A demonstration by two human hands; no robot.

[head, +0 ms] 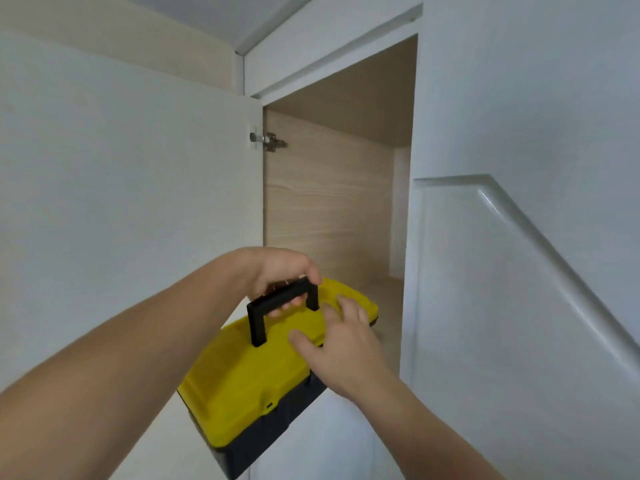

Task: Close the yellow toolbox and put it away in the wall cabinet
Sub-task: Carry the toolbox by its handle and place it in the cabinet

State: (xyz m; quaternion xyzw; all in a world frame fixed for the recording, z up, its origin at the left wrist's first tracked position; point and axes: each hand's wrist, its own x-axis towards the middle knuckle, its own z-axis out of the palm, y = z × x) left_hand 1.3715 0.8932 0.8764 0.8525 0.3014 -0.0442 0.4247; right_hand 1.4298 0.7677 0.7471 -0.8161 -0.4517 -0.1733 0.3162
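The yellow toolbox (249, 382) has its lid down over a black base, and its black handle (280, 303) stands upright. Its far end rests on the cabinet's wooden floor, while the near end juts out over the front edge. My left hand (277, 271) grips the handle from above. My right hand (343, 344) lies flat on the lid's right side, fingers spread. The wall cabinet (329, 202) stands open, with pale wood inside and nothing else showing on its floor.
The cabinet's white door (138, 185) is swung open to the left on a metal hinge (268, 142). A closed white panelled door (519, 271) borders the opening on the right. White cabinet fronts lie below the toolbox.
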